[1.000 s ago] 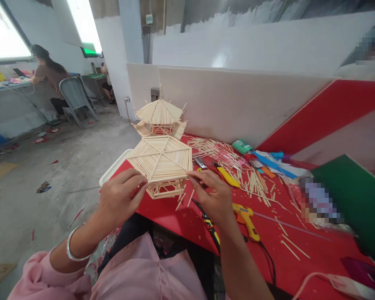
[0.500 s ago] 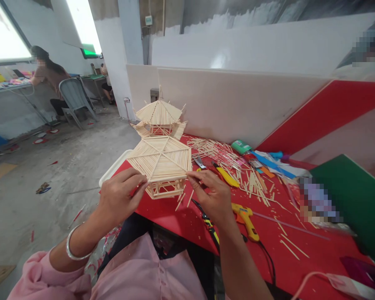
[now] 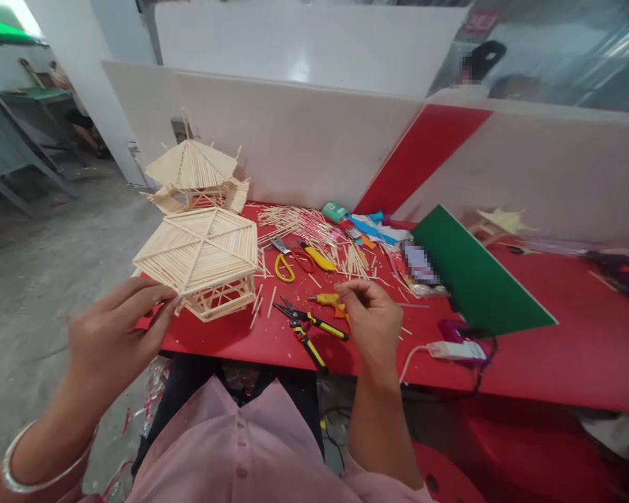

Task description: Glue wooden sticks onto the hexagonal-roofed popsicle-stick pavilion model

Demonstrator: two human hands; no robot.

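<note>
My left hand (image 3: pixel 128 321) is closed in a pinch at the near left corner of a hexagonal roof. The roof tops a small pavilion model (image 3: pixel 204 251) built of thin pale wooden sticks, with open lattice sides below. Curled fingers on my right hand (image 3: pixel 372 318) hang over the yellow hot glue gun (image 3: pixel 328 299) and hide most of it; whether they touch it or hold anything cannot be made out. Left of this hand lie black-and-yellow pliers (image 3: pixel 307 332). Behind the model stands a taller stick pavilion (image 3: pixel 191 171) with a pointed roof.
Loose sticks (image 3: pixel 293 222) litter the red table (image 3: pixel 230 342). Yellow-handled cutters (image 3: pixel 283 262) and a yellow tool (image 3: pixel 317 256) lie among them. Farther right are a green board (image 3: pixel 482 272), a white plug (image 3: pixel 456 351) with its cable, and another small stick model (image 3: pixel 503 220). A person sits beyond the partition.
My right hand has left the front edge of the roof and moved right, over the glue gun. My left hand stays at the roof's corner. The view has swung right.
</note>
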